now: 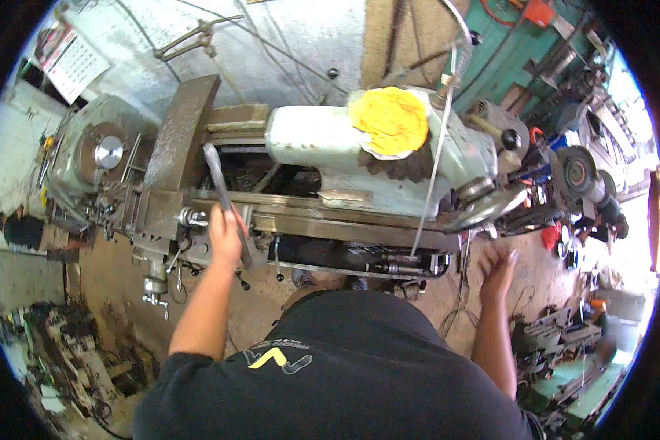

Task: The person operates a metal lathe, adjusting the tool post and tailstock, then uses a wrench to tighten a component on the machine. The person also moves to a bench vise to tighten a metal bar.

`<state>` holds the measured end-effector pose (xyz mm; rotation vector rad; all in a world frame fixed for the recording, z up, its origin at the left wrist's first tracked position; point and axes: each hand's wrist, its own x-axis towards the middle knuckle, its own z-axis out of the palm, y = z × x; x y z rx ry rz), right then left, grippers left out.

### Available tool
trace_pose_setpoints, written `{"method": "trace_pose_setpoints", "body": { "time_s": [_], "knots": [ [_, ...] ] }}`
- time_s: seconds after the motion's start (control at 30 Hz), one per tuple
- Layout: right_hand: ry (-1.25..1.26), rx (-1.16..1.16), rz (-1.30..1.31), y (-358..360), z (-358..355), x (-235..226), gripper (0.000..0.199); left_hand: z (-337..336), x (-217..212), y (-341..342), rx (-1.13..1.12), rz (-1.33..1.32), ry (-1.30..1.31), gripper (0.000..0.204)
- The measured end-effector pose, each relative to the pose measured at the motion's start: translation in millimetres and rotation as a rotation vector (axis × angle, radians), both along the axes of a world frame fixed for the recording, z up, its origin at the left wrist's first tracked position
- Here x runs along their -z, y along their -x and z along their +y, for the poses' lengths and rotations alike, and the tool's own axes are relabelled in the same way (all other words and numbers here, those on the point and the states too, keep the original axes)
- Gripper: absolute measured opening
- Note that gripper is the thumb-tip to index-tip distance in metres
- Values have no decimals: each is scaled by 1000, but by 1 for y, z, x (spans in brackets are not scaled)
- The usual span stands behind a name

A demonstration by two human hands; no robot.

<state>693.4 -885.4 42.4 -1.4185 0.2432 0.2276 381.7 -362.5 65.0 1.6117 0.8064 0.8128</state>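
Left of centre, over the bed of a metal lathe [323, 213], my left hand [226, 238] is closed around a long, narrow tool [217, 173]. Its far part is pale grey and its near part dark; its exact kind I cannot make out. The tool slants across the bed, with its far end by the lathe's wide flat carriage plate [180, 139]. My right hand [499, 270] hangs in the air to the right, below the tailstock handwheel [488, 209]. Its fingers are spread, slightly blurred, and it holds nothing.
A crumpled yellow cloth [390, 121] lies on the grey-green tailstock [312, 133]. The round chuck end [108, 152] is at far left. A bench grinder [579, 169] stands right. Levers [279, 268] stick out in front of the lathe. Metal parts [73, 359] crowd the lower left.
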Motion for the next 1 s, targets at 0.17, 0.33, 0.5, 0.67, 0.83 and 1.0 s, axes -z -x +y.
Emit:
{"method": "trace_pose_setpoints", "body": {
  "time_s": [0.17, 0.33, 0.5, 0.67, 0.83, 1.0],
  "knots": [
    [-21, -285, -89, -60, 81, -86, 76, -91, 65, 50, 80, 339, 56, 14],
    [-12, -227, -58, -59, 116, -43, 68, -108, 101, 81, 55, 510, 46, 17],
    [-335, -181, -66, -61, 122, -9, 67, -112, 108, 92, 254, 617, -15, 21],
    [162, -127, -545, -64, 119, -26, 95, -121, 116, 90, 358, 685, -21, 25],
    [697, -69, -1066, -68, 104, -38, 109, -129, 135, 100, 524, 642, -139, 28],
    [856, -123, -1121, -68, 97, -59, 108, -138, 144, 134, 561, 739, -18, 30]
  ]
}}
